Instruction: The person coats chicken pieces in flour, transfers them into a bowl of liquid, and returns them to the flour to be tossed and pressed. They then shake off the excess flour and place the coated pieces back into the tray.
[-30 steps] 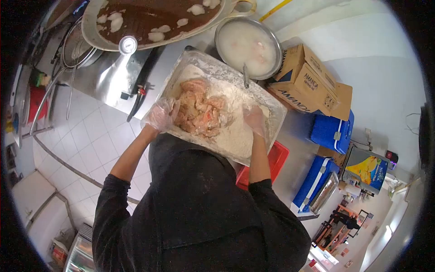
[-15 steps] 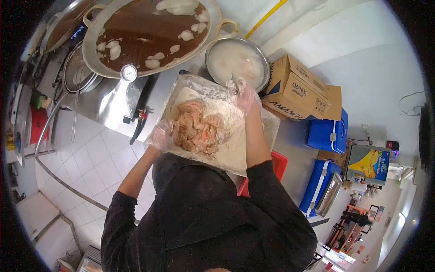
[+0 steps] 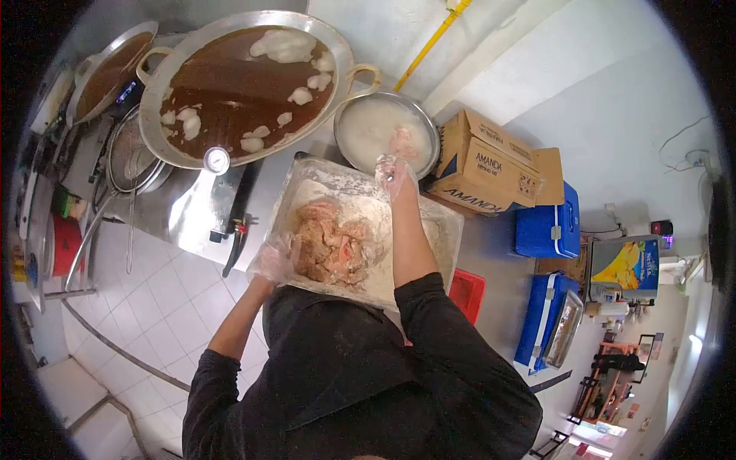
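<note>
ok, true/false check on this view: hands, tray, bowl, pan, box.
1. The left hand is at the edge of the floury tray. True.
2. The right hand is bare. False: it wears a clear glove.
3. The big pan holds pale lumps in brown liquid. True.
4. The right hand is over the pan. False: it is at the metal bowl.
5. The cardboard box is beside the bowl. True.
6. The dial thermometer lies in the tray. False: it is at the pan's rim.

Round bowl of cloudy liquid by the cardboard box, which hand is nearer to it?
Right. The right hand is at the near rim of the round bowl; the left hand is farther off, at the floury tray's near left corner.
</note>
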